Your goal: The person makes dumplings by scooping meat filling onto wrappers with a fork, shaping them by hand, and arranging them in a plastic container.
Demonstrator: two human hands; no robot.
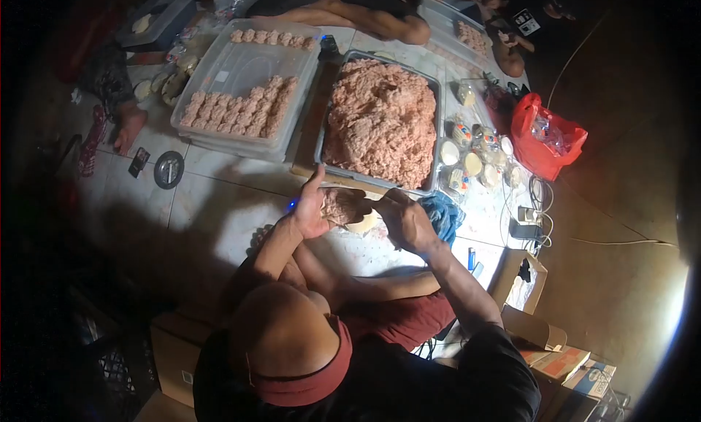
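Note:
My left hand (311,210) has its thumb raised and cups a flattened portion of pink minced meat (339,205). Close on its right, my right hand (410,223) is bent with its fingers closed; a thin dark thing seems to stick out toward the meat, too small to make out. A pale round wrapper stack (363,223) lies just below the meat. Directly beyond both hands stands a deep metal tray (320,148) heaped with minced meat (383,123). A blue plastic bag (442,216) sits beside my right hand.
A clear tub (219,75) with rows of meat balls stands at the left back. Packs of round wrappers (473,163), a red bag (546,141), cables and an open carton (520,279) are on the right. Other people sit around the far side.

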